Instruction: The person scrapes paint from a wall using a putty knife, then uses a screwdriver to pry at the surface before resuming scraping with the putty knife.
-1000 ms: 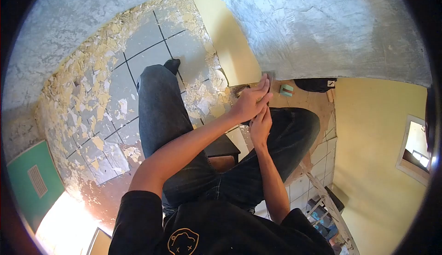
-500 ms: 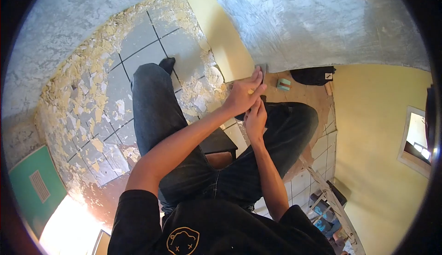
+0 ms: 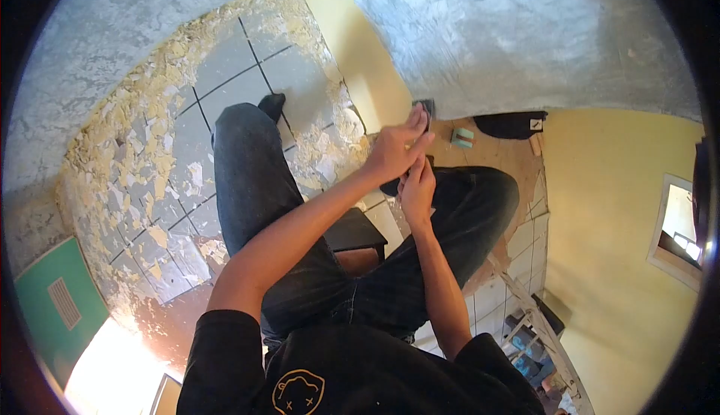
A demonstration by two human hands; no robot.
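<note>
A scraper with a dark flat blade (image 3: 427,106) is held out in front of me, its blade at the lower edge of the wall where yellow paint (image 3: 360,62) borders bare grey plaster (image 3: 510,40). My left hand (image 3: 395,151) lies along the tool with its fingers pressed near the blade. Just below it, my right hand (image 3: 417,194) is closed round the handle, which is mostly hidden by the fingers. The two hands touch or nearly touch.
Paint flakes (image 3: 161,167) cover much of the grey tiled floor (image 3: 229,92) to the left. A small light-green block (image 3: 462,137) and a black cloth item (image 3: 510,124) lie at right. I sit on a dark stool (image 3: 358,231). A wooden ladder (image 3: 551,340) stands lower right.
The scraper's blade has shifted slightly and more of its face shows. My left hand has moved a little left with it; the right hand has barely moved.
</note>
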